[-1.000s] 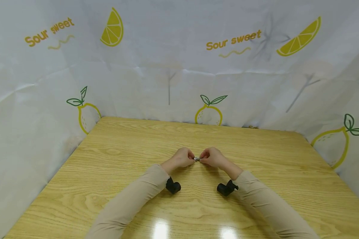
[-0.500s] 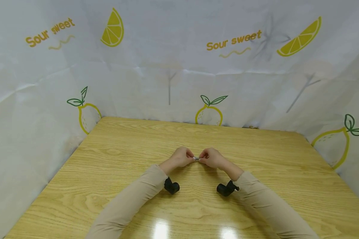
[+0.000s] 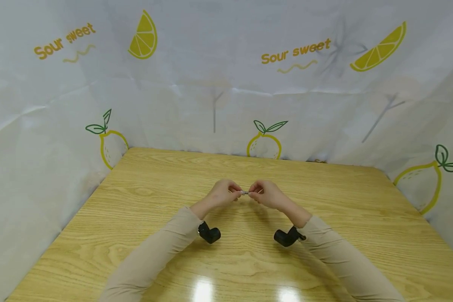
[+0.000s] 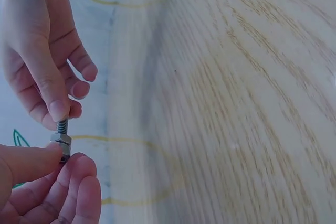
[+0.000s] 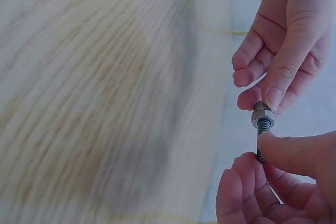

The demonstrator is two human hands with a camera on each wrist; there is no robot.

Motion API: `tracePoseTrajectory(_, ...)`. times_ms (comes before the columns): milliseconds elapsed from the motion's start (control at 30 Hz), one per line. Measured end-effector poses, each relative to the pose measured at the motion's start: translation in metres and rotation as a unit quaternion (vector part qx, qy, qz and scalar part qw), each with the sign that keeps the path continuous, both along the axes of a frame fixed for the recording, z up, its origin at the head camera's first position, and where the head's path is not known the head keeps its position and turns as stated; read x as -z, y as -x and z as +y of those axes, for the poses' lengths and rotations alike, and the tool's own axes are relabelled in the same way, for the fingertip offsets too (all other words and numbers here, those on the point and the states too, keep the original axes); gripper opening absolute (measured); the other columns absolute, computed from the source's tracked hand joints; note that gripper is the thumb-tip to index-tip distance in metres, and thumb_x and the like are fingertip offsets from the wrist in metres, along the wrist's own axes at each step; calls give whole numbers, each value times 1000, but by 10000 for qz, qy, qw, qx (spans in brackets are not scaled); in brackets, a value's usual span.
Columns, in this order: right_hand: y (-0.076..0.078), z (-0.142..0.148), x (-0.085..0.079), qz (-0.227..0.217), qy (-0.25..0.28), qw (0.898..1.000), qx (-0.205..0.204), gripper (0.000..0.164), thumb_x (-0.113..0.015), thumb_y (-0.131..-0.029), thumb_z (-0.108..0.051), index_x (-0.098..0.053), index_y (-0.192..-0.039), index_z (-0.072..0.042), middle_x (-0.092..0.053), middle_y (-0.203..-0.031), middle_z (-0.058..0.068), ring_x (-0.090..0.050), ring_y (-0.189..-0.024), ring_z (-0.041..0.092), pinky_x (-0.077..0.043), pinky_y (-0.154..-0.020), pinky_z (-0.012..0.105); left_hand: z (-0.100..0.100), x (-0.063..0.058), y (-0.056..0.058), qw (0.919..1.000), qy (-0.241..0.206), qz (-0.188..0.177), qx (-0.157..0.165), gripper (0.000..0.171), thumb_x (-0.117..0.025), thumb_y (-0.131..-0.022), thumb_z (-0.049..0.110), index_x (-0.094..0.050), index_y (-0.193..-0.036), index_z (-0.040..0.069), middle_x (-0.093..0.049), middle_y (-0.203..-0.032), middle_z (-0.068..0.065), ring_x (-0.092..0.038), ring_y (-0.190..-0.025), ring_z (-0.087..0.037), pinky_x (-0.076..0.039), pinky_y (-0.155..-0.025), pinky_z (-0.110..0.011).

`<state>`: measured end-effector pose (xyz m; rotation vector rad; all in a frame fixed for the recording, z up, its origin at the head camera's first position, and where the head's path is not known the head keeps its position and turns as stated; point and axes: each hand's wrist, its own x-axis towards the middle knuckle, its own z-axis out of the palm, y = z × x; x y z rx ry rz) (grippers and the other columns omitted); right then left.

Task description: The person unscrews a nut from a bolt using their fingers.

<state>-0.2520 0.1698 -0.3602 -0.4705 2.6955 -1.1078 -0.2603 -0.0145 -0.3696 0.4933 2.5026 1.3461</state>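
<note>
A small silver bolt [image 5: 264, 125] is held between both hands. A hex nut [image 4: 61, 138] sits on its thread, close to the head end. My left hand [image 3: 219, 193] pinches the head end between thumb and fingertips, partly covering it. From the other side, my right hand [image 3: 270, 195] grips the threaded shank with thumb and fingers. A short stretch of thread shows between the nut and the right thumb in the right wrist view. In the head view the bolt lies roughly level above the table.
The wood-grain table [image 3: 166, 176] spreads out under both arms. Behind it and along the sides hangs a pale cloth [image 3: 196, 109] printed with lemons. Black wrist mounts [image 3: 210, 234] hang below each forearm.
Both hands have shifted forward, away from the body, and slightly left, carrying the bolt along. The left forearm has swung outward to the left. The pinch on each end is kept.
</note>
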Motion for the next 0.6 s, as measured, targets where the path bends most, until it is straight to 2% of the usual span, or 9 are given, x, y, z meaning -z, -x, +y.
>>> tracePoseTrajectory(200, -5, -2, -9, 144, 234, 9996, -47, 14, -56, -93, -10, -59, -100, 2, -61, -92, 16, -62, -78, 33, -47, -62, 26, -10, -7, -3, 9996, -265, -28, -29, 21, -58, -93, 17, -67, -107, 4, -68, -101, -18, -67, -91, -30, -53, -67, -29)
tracePoseTrajectory(400, -11, -6, -19, 339, 437, 9982, -217, 17, -56, -93, -12, -61, -103, 1, -63, -96, 18, -62, -84, 37, -50, -65, 28, -20, -12, -5, 9976, -693, 11, -37, 22, -60, -92, 17, -66, -108, 3, -67, -104, -20, -66, -93, -31, -54, -79, -40)
tracePoseTrajectory(533, -15, -7, -24, 401, 574, 9972, -276, 17, -56, -93, -12, -62, -103, 0, -64, -97, 18, -62, -86, 37, -52, -69, 36, -24, -14, -9, 9961, -865, 159, -14, 22, -60, -92, 15, -66, -108, 1, -67, -104, -22, -66, -93, -32, -54, -80, -40)
tracePoseTrajectory(600, -16, -8, -24, 429, 649, 9965, -321, 18, -57, -93, -13, -62, -103, 1, -64, -98, 19, -62, -85, 36, -53, -69, 39, -25, -14, -11, 9956, -905, 260, -4, 23, -60, -92, 15, -66, -108, 1, -67, -104, -23, -65, -93, -33, -55, -77, -35)
